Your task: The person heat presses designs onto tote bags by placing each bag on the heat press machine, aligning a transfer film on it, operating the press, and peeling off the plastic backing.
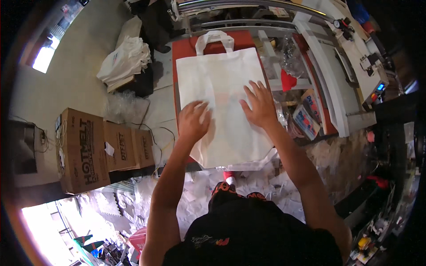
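Note:
A white tote bag (226, 128) with two looped handles lies flat in front of me, its handles pointing away. Beneath it, a red board (244, 40) shows at the far end and along the sides. My left hand (194, 122) rests at the bag's left side, fingers bent and a little apart, with nothing visible in them. Over the right side of the bag, my right hand (259, 105) is spread with its fingertips on or just above the fabric. The bag's near edge hangs close to my body, with more white material under it.
Brown cardboard boxes (84, 150) stand at the left, below a stack of white bags (126, 60). A white machine frame with a metal roller (257, 3) spans the far side. Its control box (377, 91) is at the right. White scraps (191, 195) litter the floor.

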A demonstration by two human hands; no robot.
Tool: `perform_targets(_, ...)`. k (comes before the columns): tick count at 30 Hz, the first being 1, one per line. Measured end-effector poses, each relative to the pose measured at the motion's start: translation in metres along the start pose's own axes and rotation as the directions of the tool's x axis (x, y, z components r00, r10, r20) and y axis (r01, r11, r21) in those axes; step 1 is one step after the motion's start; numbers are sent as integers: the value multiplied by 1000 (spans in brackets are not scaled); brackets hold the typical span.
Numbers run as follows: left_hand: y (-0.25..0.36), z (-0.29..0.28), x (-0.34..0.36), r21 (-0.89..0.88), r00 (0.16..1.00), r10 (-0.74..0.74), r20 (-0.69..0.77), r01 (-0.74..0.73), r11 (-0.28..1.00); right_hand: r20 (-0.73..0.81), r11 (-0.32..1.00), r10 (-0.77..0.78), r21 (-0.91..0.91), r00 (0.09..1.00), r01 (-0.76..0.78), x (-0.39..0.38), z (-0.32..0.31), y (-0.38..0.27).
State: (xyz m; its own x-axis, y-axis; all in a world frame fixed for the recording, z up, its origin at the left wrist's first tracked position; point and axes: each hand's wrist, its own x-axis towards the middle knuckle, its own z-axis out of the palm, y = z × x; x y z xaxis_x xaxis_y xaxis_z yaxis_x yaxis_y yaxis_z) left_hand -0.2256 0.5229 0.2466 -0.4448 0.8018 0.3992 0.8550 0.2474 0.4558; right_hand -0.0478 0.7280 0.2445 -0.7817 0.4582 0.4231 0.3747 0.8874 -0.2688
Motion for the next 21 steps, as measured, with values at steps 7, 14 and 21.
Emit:
perform_targets(7,-28,33,23,370,947,-164,275,54,927,267,969,155,-228,951,-94,9,31,13)
perform_targets(14,-26,5,0,45,983,-160,93,156,987,280,975,160,-195,947,-107,7,20,20)
perform_targets(21,-13,-46,-93,-149,895,-439,74,445,883,5,893,385,250,923,-374,-79,-44,42)
